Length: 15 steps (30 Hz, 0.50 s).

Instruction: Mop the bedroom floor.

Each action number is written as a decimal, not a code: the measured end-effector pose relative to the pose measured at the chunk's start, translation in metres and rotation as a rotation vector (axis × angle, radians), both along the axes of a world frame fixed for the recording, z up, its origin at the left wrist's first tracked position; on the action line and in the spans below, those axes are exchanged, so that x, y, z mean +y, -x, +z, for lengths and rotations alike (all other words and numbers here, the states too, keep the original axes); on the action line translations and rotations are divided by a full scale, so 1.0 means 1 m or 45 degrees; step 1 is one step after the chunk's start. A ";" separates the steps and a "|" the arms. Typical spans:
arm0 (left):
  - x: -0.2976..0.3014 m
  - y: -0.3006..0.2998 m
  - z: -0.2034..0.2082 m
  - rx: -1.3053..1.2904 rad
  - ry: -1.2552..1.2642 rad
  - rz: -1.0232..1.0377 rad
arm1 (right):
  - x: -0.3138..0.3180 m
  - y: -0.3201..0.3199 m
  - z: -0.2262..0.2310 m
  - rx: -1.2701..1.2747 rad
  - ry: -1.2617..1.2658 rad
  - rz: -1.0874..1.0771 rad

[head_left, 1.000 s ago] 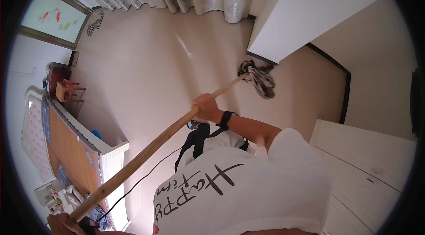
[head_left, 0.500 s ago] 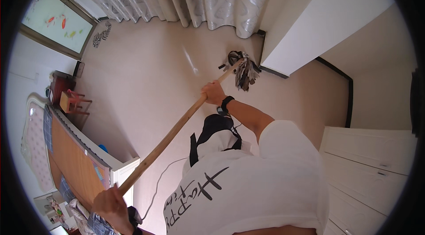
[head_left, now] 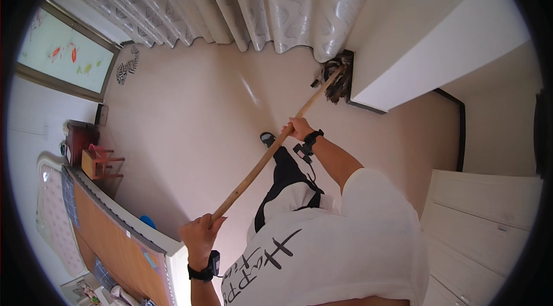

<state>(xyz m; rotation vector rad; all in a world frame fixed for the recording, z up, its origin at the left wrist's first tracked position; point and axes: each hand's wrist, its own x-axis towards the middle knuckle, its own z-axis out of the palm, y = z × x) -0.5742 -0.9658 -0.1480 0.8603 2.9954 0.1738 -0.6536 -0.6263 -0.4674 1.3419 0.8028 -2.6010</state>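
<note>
Both my hands grip the long wooden handle of a mop [head_left: 262, 163], which slants from lower left up to the right. My left hand [head_left: 199, 235] is wrapped round its near end. Farther along the handle, my right hand [head_left: 298, 128] holds it in a closed grip. The mop's head of dark and pale cloth strips [head_left: 335, 80] lies on the floor, against the dark skirting at the foot of the white pillar and beside the curtain hem. A black band with a small device sits on each wrist.
Patterned curtains [head_left: 282, 6] hang along the far side. The white pillar [head_left: 415, 58] juts in at right, above a white cabinet [head_left: 484, 202]. At left stand a bed frame [head_left: 109, 231] and a small wooden stool [head_left: 95, 163]. A striped cloth [head_left: 127, 67] lies by the frosted door [head_left: 66, 49].
The mop head has moved right and away, into the corner by the pillar and curtain. Both hands have shifted right, the left also forward. A shoe now shows ahead of me.
</note>
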 end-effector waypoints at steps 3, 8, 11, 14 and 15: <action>0.034 0.054 -0.018 -0.140 -0.030 -0.041 | 0.032 0.052 -0.022 -0.157 0.061 -0.072; 0.049 0.107 -0.011 -0.183 0.133 0.022 | 0.052 0.116 -0.028 -0.250 -0.146 0.028; 0.032 0.134 0.010 -0.178 0.005 0.085 | 0.030 0.143 -0.010 -0.291 -0.207 0.222; -0.003 0.156 0.059 -0.311 0.039 0.299 | -0.012 0.176 0.019 -0.156 0.121 0.320; -0.012 0.157 0.078 -0.265 -0.028 0.414 | -0.028 0.189 0.032 -0.091 0.233 0.411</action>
